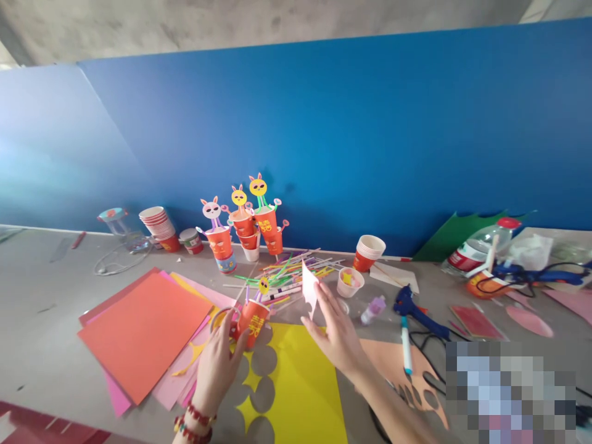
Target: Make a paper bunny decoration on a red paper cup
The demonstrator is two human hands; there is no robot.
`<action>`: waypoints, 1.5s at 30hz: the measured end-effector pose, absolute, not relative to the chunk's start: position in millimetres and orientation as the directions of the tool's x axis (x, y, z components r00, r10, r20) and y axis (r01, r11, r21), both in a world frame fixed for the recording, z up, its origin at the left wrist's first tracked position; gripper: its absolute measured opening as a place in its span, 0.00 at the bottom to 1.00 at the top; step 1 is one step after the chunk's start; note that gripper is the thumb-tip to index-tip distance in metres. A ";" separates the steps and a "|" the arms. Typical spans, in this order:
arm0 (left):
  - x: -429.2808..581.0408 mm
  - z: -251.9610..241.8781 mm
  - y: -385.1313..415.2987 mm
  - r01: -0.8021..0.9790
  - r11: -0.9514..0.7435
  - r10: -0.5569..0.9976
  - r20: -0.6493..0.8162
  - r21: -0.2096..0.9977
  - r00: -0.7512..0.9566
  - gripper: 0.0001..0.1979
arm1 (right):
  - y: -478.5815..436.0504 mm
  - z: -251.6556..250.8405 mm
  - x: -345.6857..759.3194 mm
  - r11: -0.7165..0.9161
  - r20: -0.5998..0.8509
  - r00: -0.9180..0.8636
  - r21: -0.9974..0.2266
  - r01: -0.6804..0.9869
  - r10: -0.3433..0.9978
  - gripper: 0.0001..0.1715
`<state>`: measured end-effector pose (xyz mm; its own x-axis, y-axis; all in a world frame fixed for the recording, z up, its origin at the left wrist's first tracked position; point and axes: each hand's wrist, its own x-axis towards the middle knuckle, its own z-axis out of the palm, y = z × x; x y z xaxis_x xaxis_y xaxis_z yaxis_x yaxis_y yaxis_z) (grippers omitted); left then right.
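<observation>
My left hand [217,364] is wrapped round a red paper cup [253,320], tilted, with a small yellow animal face [263,285] on straws sticking out of it. My right hand [335,330] pinches a small pale pink paper cutout [309,288] upright between thumb and fingers, just to the right of the cup. Both hands hover over a yellow sheet [300,382] with round holes cut from it. A red bead bracelet [194,422] circles my left wrist.
Orange and pink paper sheets [143,330] lie at the left. Finished cup figures [245,225] stand by the blue wall, with loose straws [287,274], cup stacks [160,225] [369,251], a blue glue gun [414,308], a marker [406,348], a glue stick [374,308] and a bottle [481,246].
</observation>
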<state>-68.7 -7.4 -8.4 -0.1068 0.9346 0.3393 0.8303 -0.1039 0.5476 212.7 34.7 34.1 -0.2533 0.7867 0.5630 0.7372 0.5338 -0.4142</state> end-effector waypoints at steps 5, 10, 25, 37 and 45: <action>-67.5 -8.9 -6.3 0.832 -0.138 0.924 0.372 0.538 -0.087 0.25 | 36.0 49.9 216.4 0.462 0.529 -0.002 -0.739 0.490 0.849 0.35; -67.0 3.8 -6.4 0.834 -0.174 0.881 0.460 0.523 -0.105 0.21 | 19.6 59.0 227.0 0.394 0.400 -0.021 -0.893 0.217 0.916 0.28; 10.8 27.5 -28.7 -0.184 0.169 0.979 -0.144 0.968 0.143 0.20 | -84.3 22.6 237.5 0.751 0.441 -0.609 -0.337 0.568 0.659 0.36; 7.4 0.0 -38.9 0.257 0.056 0.956 -0.126 0.965 0.265 0.10 | -93.1 8.9 242.2 0.418 0.432 -0.109 -0.729 0.543 0.895 0.11; 1.4 -23.0 -37.1 0.714 -0.229 0.967 0.069 0.661 0.246 0.21 | -75.4 14.4 256.7 0.374 0.358 -0.171 -0.634 0.677 0.918 0.13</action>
